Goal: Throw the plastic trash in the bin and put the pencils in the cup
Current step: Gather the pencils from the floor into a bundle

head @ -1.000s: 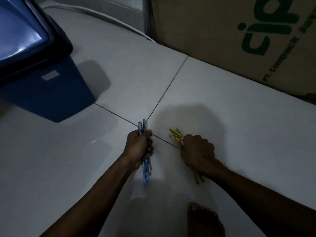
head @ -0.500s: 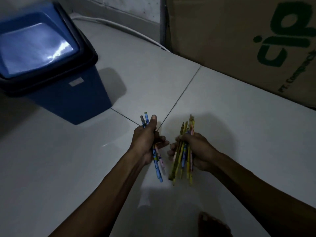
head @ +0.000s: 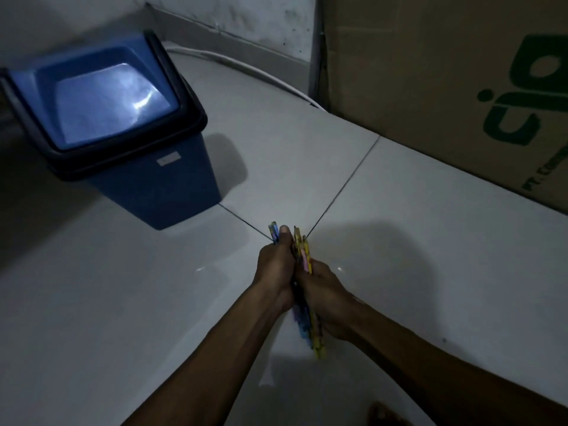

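Both hands meet above the white tiled floor, pressed together around one bundle of coloured pencils (head: 302,256), blue, yellow and pink. My left hand (head: 274,269) grips the bundle from the left, thumb up along it. My right hand (head: 326,298) closes on it from the right and lower down. Pencil ends stick out above the fingers and below the palms. A blue bin (head: 132,139) with a black rim and a shut swing lid stands on the floor at the upper left, well apart from my hands. No cup and no plastic trash are in view.
A large cardboard box (head: 430,81) with green print stands against the wall at the right. A white cable (head: 246,67) runs along the floor behind the bin. A bare foot (head: 387,415) shows at the bottom edge.
The two separate handfuls of pencils have been brought together into one bundle, held by both hands. The view has tilted up, showing more of the bin.
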Demonstrator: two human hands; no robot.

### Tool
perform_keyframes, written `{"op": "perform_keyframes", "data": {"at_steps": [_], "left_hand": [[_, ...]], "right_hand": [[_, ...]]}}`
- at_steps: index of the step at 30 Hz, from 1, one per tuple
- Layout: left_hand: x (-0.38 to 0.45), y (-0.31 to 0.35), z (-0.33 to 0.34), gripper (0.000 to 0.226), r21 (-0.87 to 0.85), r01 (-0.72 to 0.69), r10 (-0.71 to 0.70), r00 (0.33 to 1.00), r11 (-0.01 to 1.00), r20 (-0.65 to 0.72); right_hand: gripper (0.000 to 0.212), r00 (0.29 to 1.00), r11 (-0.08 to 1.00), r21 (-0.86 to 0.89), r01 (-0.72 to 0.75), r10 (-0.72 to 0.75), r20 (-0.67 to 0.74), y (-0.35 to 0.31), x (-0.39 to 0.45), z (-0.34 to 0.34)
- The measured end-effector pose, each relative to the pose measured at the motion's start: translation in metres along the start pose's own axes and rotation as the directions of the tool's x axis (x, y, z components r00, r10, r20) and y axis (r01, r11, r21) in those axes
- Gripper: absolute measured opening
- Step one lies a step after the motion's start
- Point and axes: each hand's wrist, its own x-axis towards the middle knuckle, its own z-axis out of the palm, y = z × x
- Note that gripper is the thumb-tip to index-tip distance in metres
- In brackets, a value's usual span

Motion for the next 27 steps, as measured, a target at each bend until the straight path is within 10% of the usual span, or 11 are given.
{"op": "perform_keyframes", "data": {"at_steps": [9,17,27], "left_hand": [[-0.003,0.021,-0.007,0.105,0.021,0.204,-0.205,0.969,0.979,0.141],[0.025,0.016,-0.016,0.157,-0.085,0.184,-0.187,0.982,0.979,-0.026],[0.014,0.024,-0.011,0.121,-0.109,0.127,-0.121,0.991,0.986,0.053]], "right_hand": [[0.027,0.973,0.942,-0.248,0.225,-0.205,0.108,-0.005,0.001,-0.001],[0.02,0.985,0.973,-0.201,0.113,-0.082,0.154,-0.01,0.008,0.0],[0.028,0.995,0.972,-0.221,0.085,-0.071,0.07,-0.017,0.011,0.012]]}}
